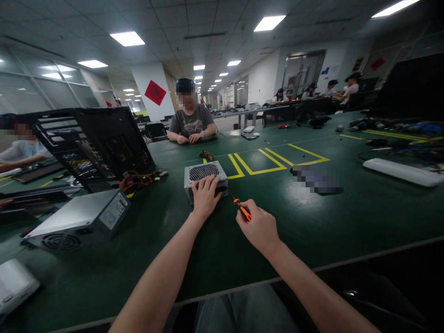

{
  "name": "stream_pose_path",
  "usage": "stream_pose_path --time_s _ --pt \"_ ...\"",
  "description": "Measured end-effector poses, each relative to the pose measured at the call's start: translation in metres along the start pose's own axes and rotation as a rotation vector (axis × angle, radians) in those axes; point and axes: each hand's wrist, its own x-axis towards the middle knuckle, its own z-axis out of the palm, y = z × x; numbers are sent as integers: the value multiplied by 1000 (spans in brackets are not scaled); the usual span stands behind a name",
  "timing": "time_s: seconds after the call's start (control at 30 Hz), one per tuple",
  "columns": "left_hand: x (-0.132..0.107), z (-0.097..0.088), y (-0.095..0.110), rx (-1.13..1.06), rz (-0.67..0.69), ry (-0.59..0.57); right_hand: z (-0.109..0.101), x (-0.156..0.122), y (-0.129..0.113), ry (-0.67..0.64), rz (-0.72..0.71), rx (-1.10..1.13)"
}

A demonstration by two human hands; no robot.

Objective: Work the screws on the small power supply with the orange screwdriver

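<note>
A silver computer power supply [204, 171] with a honeycomb grille on top sits on the green table. My left hand [205, 199] grips its near side, fingers laid over the top and thumb toward the right edge. To the right, my right hand [259, 226] is closed around the orange-and-black handle of a screwdriver [242, 209]. The thin shaft points up and left to the right side of the power supply. Whether the tip sits in a screw is too small to tell. A bundle of cables [206, 156] lies behind the power supply.
On the left stand an open black computer case [114, 143] and a second power supply [83, 219]. A blurred-out flat object [315, 179] lies to the right, near a long white bar [402, 172]. Yellow tape [268, 170] marks the green table [347, 222]. Across it sits a person [192, 122].
</note>
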Motion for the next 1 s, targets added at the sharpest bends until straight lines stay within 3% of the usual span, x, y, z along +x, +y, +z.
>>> stream_pose_path --time_s 0.17,0.7,1.0 --pt "0 0 0 -1 -1 2 1 1 3 81 -70 -18" --pt "0 1 -1 -9 -5 1 3 -1 -4 -85 -100 -144" --pt "0 1 -2 -13 -3 -4 2 -4 -3 22 -189 -185"
